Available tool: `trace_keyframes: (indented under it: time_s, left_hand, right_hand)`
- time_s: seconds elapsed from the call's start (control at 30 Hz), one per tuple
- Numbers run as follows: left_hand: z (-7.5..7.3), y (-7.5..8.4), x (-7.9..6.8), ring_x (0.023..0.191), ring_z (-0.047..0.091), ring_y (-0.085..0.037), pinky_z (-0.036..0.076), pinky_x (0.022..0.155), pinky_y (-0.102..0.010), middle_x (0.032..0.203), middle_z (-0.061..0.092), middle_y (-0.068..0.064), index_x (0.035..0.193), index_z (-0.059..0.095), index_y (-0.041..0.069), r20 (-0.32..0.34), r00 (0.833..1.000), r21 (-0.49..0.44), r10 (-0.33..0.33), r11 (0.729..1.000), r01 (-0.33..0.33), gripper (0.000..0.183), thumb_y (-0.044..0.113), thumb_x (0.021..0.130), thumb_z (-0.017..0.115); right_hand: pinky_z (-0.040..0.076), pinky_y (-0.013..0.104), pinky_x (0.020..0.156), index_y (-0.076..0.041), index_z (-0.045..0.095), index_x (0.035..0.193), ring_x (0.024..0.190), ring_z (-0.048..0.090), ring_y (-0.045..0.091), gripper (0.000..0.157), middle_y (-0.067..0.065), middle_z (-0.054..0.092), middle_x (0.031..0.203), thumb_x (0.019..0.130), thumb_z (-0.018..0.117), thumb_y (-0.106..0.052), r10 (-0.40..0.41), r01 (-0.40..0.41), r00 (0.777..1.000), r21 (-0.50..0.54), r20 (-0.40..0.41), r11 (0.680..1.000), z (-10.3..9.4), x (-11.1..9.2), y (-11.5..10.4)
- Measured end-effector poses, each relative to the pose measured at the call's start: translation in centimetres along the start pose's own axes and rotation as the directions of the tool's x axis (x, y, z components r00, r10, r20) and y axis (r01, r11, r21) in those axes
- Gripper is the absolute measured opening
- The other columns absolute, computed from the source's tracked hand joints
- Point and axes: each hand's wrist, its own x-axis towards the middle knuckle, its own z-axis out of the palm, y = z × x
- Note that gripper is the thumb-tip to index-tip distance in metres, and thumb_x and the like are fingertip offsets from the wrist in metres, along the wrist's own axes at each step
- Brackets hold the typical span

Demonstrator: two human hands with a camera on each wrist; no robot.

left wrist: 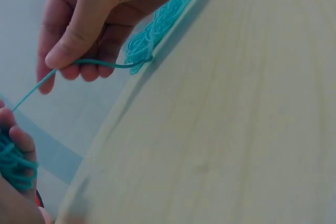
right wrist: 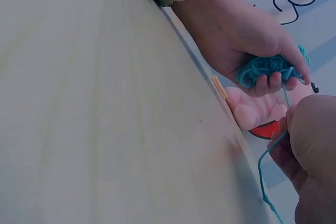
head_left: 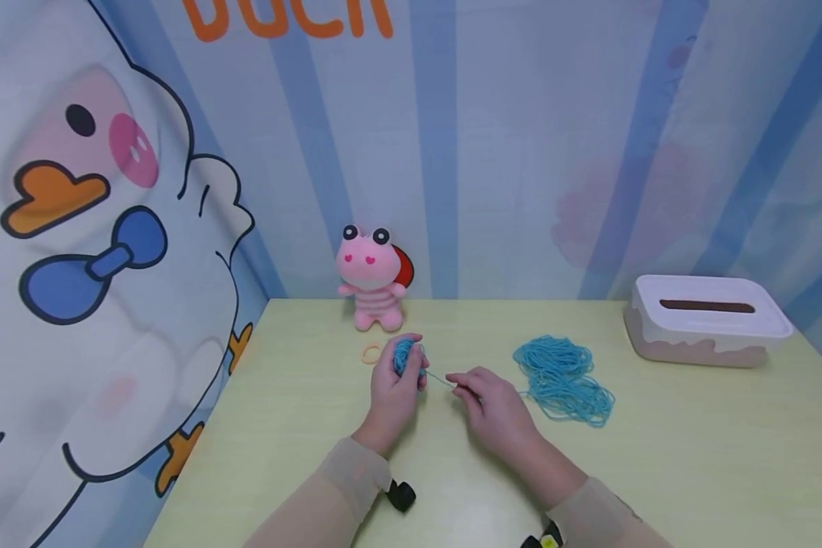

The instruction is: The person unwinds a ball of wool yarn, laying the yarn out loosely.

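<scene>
- left hand (head_left: 389, 387) grips the blue yarn ball (head_left: 402, 356);
- right hand (head_left: 496, 411), at four o'clock from it, pinches the strand (head_left: 440, 378);
- yarn pile (head_left: 565, 380) lies at three o'clock from the ball;
- light, even tension should help winding stay neat

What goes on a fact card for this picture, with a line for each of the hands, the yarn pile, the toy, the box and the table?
Left hand: holds a small blue yarn bundle
Right hand: pinches the strand between bundle and pile
Yarn pile: blue, loose, lying to the right of both hands
Toy: pink, big-eyed, striped body, near the back edge
Box: white top with a dark slot, at the back right
Table: pale yellow
</scene>
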Motion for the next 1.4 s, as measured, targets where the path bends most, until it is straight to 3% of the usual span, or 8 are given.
trace_keyframes:
  time_s: [0.23, 0.47, 0.6, 0.7, 0.87, 1.03, 1.2, 1.4]
  left_hand:
    - [-0.1, -0.4, 0.1, 0.069, 0.064, -0.013, 0.061, 0.066, -0.022, 0.113, 0.071, -0.030, 0.134, 0.065, 0.013, -0.045, 0.999, 0.021, -0.015, 1.000, 0.016, 0.024, 0.026, 0.116, 0.059]
    - [-0.3, -0.4, 0.1, 0.068, 0.068, -0.012, 0.064, 0.065, -0.024, 0.113, 0.078, -0.019, 0.134, 0.068, 0.014, -0.088, 0.996, 0.071, -0.025, 0.997, 0.031, 0.024, 0.026, 0.116, 0.058]
    - [-0.3, -0.5, 0.2, 0.065, 0.063, -0.011, 0.059, 0.061, -0.021, 0.106, 0.074, -0.024, 0.133, 0.070, 0.011, -0.125, 0.992, 0.109, -0.019, 0.993, 0.033, 0.025, 0.026, 0.115, 0.060]
    - [-0.4, -0.7, 0.2, 0.065, 0.060, -0.011, 0.055, 0.061, -0.021, 0.092, 0.068, -0.015, 0.133, 0.069, 0.006, -0.146, 0.989, 0.137, -0.009, 0.990, 0.030, 0.029, 0.027, 0.114, 0.063]
    - [-0.3, -0.5, 0.2, 0.067, 0.056, -0.011, 0.052, 0.062, -0.021, 0.083, 0.058, 0.000, 0.132, 0.068, 0.008, -0.143, 0.990, 0.119, 0.001, 0.993, 0.016, 0.026, 0.026, 0.116, 0.058]
    - [-0.2, -0.2, 0.1, 0.068, 0.059, -0.012, 0.056, 0.063, -0.022, 0.086, 0.061, -0.008, 0.129, 0.068, 0.011, -0.134, 0.991, 0.073, -0.003, 0.997, 0.013, 0.025, 0.027, 0.118, 0.052]
    - [-0.2, 0.0, 0.2, 0.073, 0.068, -0.013, 0.065, 0.068, -0.027, 0.104, 0.069, -0.027, 0.127, 0.065, 0.008, -0.139, 0.990, 0.034, -0.008, 0.999, 0.013, 0.029, 0.030, 0.119, 0.049]
    - [-0.2, 0.0, 0.2, 0.070, 0.066, -0.015, 0.062, 0.065, -0.026, 0.096, 0.069, -0.019, 0.125, 0.066, 0.009, -0.168, 0.986, 0.082, -0.013, 0.996, 0.027, 0.027, 0.030, 0.119, 0.050]
  right_hand:
    - [0.065, 0.044, 0.085, -0.010, 0.080, 0.113, 0.097, 0.074, 0.024, 0.015, 0.005, 0.075, 0.106, 0.106, 0.069, -0.004, 0.056, -0.062, 0.995, -0.065, -0.085, 0.996, -1.6, -0.9, 1.2]
    - [0.063, 0.043, 0.083, -0.004, 0.074, 0.114, 0.096, 0.070, 0.023, 0.012, 0.009, 0.072, 0.107, 0.107, 0.065, 0.001, 0.022, -0.037, 0.974, -0.065, -0.223, 0.997, -3.3, -2.0, 3.5]
    - [0.058, 0.024, 0.084, 0.000, 0.072, 0.112, 0.094, 0.068, 0.022, 0.011, 0.011, 0.071, 0.104, 0.104, 0.067, 0.004, 0.002, -0.018, 0.954, -0.053, -0.301, 0.998, -4.2, -2.3, 4.5]
    - [0.048, 0.010, 0.085, 0.002, 0.072, 0.110, 0.091, 0.066, 0.021, 0.011, 0.011, 0.070, 0.102, 0.102, 0.068, 0.007, -0.019, 0.002, 0.938, -0.050, -0.345, 0.999, -4.9, -2.5, 5.2]
    - [0.045, 0.005, 0.085, 0.003, 0.073, 0.110, 0.088, 0.067, 0.023, 0.011, 0.012, 0.072, 0.099, 0.101, 0.069, 0.008, -0.019, -0.010, 0.923, -0.073, -0.384, 0.997, -6.2, -3.0, 6.0]
    - [0.044, 0.003, 0.086, 0.003, 0.073, 0.110, 0.087, 0.067, 0.025, 0.012, 0.013, 0.072, 0.098, 0.100, 0.069, 0.008, -0.018, -0.026, 0.907, -0.098, -0.420, 0.995, -7.4, -3.5, 6.8]
    - [0.040, -0.003, 0.087, 0.003, 0.073, 0.111, 0.087, 0.066, 0.024, 0.012, 0.014, 0.073, 0.100, 0.100, 0.070, 0.007, 0.019, -0.067, 0.900, -0.094, -0.435, 0.993, -8.6, -4.0, 7.8]
    - [0.039, -0.005, 0.087, 0.002, 0.074, 0.111, 0.088, 0.063, 0.010, 0.012, 0.012, 0.075, 0.099, 0.101, 0.070, 0.006, 0.084, -0.126, 0.901, -0.072, -0.426, 0.989, -9.8, -4.8, 9.1]
